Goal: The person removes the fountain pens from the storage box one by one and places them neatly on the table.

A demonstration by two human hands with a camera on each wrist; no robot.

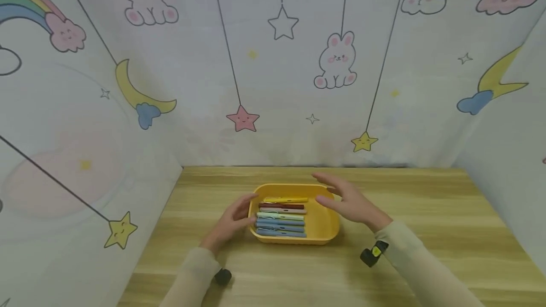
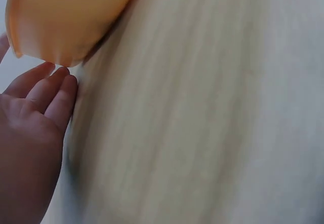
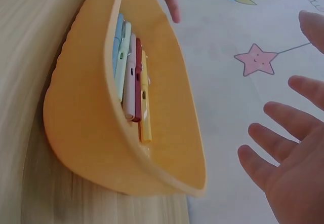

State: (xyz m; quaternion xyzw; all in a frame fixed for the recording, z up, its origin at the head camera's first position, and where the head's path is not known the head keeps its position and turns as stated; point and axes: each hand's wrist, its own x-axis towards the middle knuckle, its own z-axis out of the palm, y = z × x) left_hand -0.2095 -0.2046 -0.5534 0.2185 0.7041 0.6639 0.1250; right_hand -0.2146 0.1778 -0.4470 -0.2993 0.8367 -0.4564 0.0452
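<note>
A yellow plastic basket [image 1: 323,239] stands on the wooden table. Several pens lie side by side in its left part: a yellow pen [image 1: 290,200], a dark red pen [image 1: 286,206], a pink one, a pale green pen [image 1: 277,215] and blue pens [image 1: 281,227]. At the basket's left end is my left hand [image 1: 232,221], its relaxed fingers and thumb spread at the rim; in the left wrist view the fingertips meet the outer wall. My right hand [image 1: 354,203] hovers at the right end, fingers spread and holding nothing. The right wrist view shows those fingers [image 3: 291,120] apart from the basket.
The wood-grain table [image 1: 426,231] reaches back to a pale wall cloth [image 1: 290,146] printed with stars, rabbits and moons. More of this cloth stands along both sides. A black wrist camera [image 1: 373,254] is strapped to the right wrist, another wrist camera [image 1: 223,276] to the left.
</note>
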